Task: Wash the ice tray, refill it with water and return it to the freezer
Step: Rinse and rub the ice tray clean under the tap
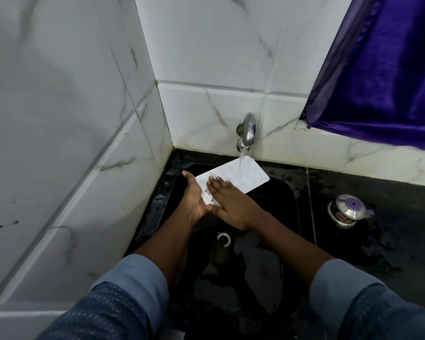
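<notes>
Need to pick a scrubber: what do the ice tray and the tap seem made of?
Ice tray: likely plastic, opaque white and matte, a thin sheet-like body with rounded corners. Tap: metal, apparently chrome-plated or polished steel, judging by its bright mirror-like reflections.

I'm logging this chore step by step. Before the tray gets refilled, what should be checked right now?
1. Tap running onto the ice tray: ok.
2. Left hand supporting the tray's near end from below: ok.
3. Right hand lying flat on the tray's top face: ok.
4. Tray held over the sink, not the counter: ok.
5. Drain uncovered: ok.
6. Tray rinsed clean: cannot tell, its surface is too pale and blurred.
</notes>
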Demonstrator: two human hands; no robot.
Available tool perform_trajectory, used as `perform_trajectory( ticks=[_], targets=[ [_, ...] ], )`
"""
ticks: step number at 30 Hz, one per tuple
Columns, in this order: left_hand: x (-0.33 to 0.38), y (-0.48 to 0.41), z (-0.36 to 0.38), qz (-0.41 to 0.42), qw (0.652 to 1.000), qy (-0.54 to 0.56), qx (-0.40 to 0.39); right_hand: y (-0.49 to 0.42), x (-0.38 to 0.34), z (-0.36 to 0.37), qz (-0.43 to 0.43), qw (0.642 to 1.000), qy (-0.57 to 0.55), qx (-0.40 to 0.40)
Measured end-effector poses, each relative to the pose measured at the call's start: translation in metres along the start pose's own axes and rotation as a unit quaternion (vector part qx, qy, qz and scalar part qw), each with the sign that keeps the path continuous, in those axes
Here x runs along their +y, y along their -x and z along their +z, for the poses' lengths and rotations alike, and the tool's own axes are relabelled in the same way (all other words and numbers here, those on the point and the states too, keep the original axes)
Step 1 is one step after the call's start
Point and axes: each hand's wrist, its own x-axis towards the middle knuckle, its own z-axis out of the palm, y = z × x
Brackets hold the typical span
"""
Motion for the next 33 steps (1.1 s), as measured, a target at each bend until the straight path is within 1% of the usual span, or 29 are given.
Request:
perform_trajectory(
  ticks=[1,2,5,7,8,9,11,13,14,15,18,19,20,23,24,25,26,28,29,30,31,33],
  targets=[
    [-0.001,0.002,-0.001,-0.003,1.0,0.002,-0.019,0.001,0.008,-0.002,0.011,1.0,-0.005,0.009],
    [-0.001,0.004,0.0,-0.006,0.999,0.005,-0.034,-0.001,0.018,-0.005,0.043,0.999,-0.011,0.025],
    [-0.003,0.01,0.004,-0.007,1.0,0.011,-0.022,-0.009,0.045,-0.015,0.179,0.981,-0.035,0.066],
    [-0.003,0.015,0.007,-0.006,1.0,0.007,-0.018,-0.008,0.049,-0.017,0.221,0.97,-0.046,0.085],
    [-0.003,0.016,0.007,-0.006,1.0,0.007,-0.024,-0.008,0.044,-0.016,0.211,0.973,-0.047,0.086],
    [-0.002,0.017,0.008,-0.006,0.999,0.008,-0.033,-0.006,0.035,-0.014,0.176,0.98,-0.048,0.079],
    [-0.001,0.022,0.01,-0.008,0.999,0.005,-0.043,-0.001,0.012,-0.009,0.07,0.996,-0.032,0.051],
    [0.001,0.024,0.009,-0.011,0.999,0.003,-0.037,0.004,0.004,-0.002,0.009,0.999,-0.01,0.039],
    [0.002,0.025,0.01,-0.01,0.999,-0.002,-0.033,0.004,0.01,-0.003,0.006,0.999,-0.011,0.043],
    [0.002,0.027,0.008,-0.007,1.0,-0.012,-0.022,0.003,0.02,-0.003,0.022,0.998,-0.019,0.051],
    [0.002,0.028,0.003,0.002,0.999,-0.032,0.007,0.001,0.046,-0.009,0.148,0.985,-0.046,0.068],
    [0.001,0.027,0.002,0.003,0.999,-0.031,0.009,0.001,0.046,-0.01,0.164,0.983,-0.053,0.064],
    [0.001,0.028,0.002,0.003,1.0,-0.027,0.007,0.002,0.04,-0.011,0.149,0.985,-0.052,0.064],
    [0.002,0.028,0.002,0.0,0.999,-0.033,-0.002,0.009,0.011,-0.007,0.011,0.998,-0.011,0.054],
    [0.003,0.028,0.002,0.002,0.999,-0.036,-0.003,0.011,0.01,-0.004,-0.013,0.999,0.003,0.047],
    [0.002,0.029,0.001,0.004,0.999,-0.039,-0.003,0.01,0.014,-0.004,-0.009,0.999,0.007,0.048],
    [0.002,0.031,0.001,0.007,0.999,-0.039,-0.002,0.008,0.021,-0.006,0.025,0.998,-0.003,0.054],
    [0.002,0.032,0.0,0.014,0.999,-0.044,0.008,0.004,0.036,-0.012,0.137,0.988,-0.042,0.061],
    [0.001,0.033,-0.001,0.016,0.999,-0.047,0.009,0.003,0.04,-0.014,0.173,0.982,-0.055,0.06],
    [0.0,0.034,-0.002,0.015,0.999,-0.044,0.009,0.003,0.037,-0.016,0.175,0.981,-0.063,0.059],
    [0.0,0.033,-0.003,0.016,0.999,-0.039,0.009,0.003,0.031,-0.016,0.145,0.986,-0.064,0.059],
    [-0.001,0.033,-0.004,0.02,0.999,-0.039,0.0,0.008,0.014,-0.013,0.046,0.997,-0.044,0.048]
  ],
)
